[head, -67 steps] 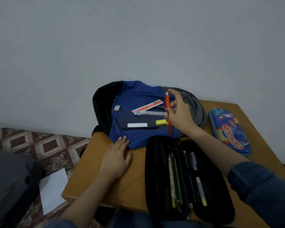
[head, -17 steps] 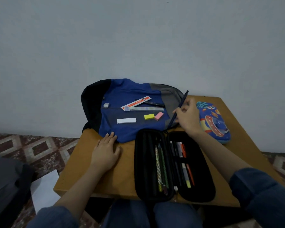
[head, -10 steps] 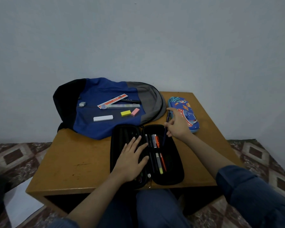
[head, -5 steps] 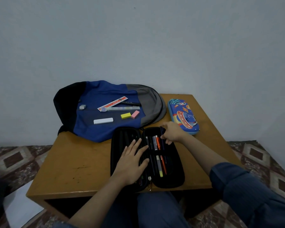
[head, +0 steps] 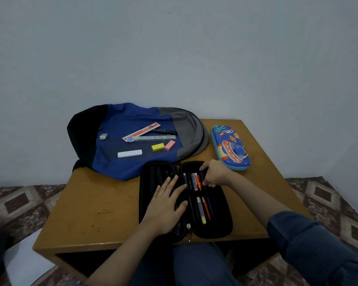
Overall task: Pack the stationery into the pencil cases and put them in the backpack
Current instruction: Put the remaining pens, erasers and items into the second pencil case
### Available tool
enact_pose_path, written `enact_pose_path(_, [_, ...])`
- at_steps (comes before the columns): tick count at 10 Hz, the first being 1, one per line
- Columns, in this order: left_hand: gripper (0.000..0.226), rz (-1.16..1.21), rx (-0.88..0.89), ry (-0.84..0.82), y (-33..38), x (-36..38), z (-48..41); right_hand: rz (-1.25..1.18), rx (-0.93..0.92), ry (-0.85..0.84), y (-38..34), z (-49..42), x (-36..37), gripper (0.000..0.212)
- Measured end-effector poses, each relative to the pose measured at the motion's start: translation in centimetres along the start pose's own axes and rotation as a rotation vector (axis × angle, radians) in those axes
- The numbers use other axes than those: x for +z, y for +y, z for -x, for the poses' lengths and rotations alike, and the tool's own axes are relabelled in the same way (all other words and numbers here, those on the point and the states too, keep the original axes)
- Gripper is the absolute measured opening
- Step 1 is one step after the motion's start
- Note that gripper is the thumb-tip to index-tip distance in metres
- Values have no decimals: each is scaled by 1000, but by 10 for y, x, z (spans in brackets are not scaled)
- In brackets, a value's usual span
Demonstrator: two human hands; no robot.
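Black pencil case (head: 215, 229): lies unzipped and opened flat at the near edge of the bench (head: 91, 203), just in front of me. Both halves face up.

Right half: pens sit side by side under an elastic band. I pick out an orange pen (head: 198, 180), a grey marker with a yellow tip (head: 201, 208) and a dark pen (head: 209, 203) on the outer side.

Right hand (head: 215, 174): at the top of that half. Its fingers (head: 204, 167) are curled and pinch the upper end of the dark pen against the thumb.

Left hand (head: 165, 205): palm down on the left half. Its fingers (head: 175, 180) are straight, spread and pressing flat. What lies under it is mostly hidden.

Blue patterned pencil case (head: 229, 147): closed, on the bench to the right, just beyond the right hand.

Backpack (head: 132, 120): blue, black and grey, flat at the far side against the wall, touching the far end of the black case.

Loose on the backpack:
- red-and-white ruler (head: 142, 132)
- clear ruler (head: 157, 138)
- black pen (head: 166, 131)
- yellow eraser (head: 158, 146), touching a pink eraser (head: 170, 145)
- white bar (head: 129, 153)
- small grey eraser (head: 103, 136)

Floor: patterned tiles (head: 318, 195), with a white sheet (head: 27, 263) at the lower left.
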State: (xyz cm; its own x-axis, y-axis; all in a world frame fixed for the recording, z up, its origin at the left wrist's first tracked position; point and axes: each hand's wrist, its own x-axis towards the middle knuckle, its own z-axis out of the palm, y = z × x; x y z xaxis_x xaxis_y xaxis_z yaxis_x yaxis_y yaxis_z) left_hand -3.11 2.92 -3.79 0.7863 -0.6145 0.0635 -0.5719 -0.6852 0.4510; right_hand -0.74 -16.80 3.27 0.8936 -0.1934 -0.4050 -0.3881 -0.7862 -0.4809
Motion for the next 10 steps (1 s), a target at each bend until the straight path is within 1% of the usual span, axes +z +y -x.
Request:
enact_pose_path(2, [52, -6, 2, -2, 0, 1, -1, 62, -25, -3, 0, 0, 2, 56])
enact_pose_path(3, [54, 16, 9, -41, 1, -9, -6, 78, -26, -4, -2, -2, 1, 55])
enact_pose_path(4, [51, 152, -25, 35, -12, -35, -16, 46, -63, 68, -4, -8, -2, 46])
enact_pose_path(5, [47, 136, -110, 222, -46, -64, -19, 66, -171, 228, -11, -15, -3, 31])
enact_pose_path(6, [51, 26, -277, 277, -95, -77, -14, 59, -259, 329, -27, -25, 1, 21])
enact_pose_path(7, [64, -90, -317, 212, -130, -68, -2, -6, -331, 372, -47, -39, 8, 13])
enact_pose_path(8, [87, -133, -274, 234, -137, -56, 4, -18, -375, 387, -66, -54, 12, 13])
enact_pose_path(10, [86, -124, -297, 257, -138, -58, 1, 101, -433, 443, -114, -90, 16, 17])
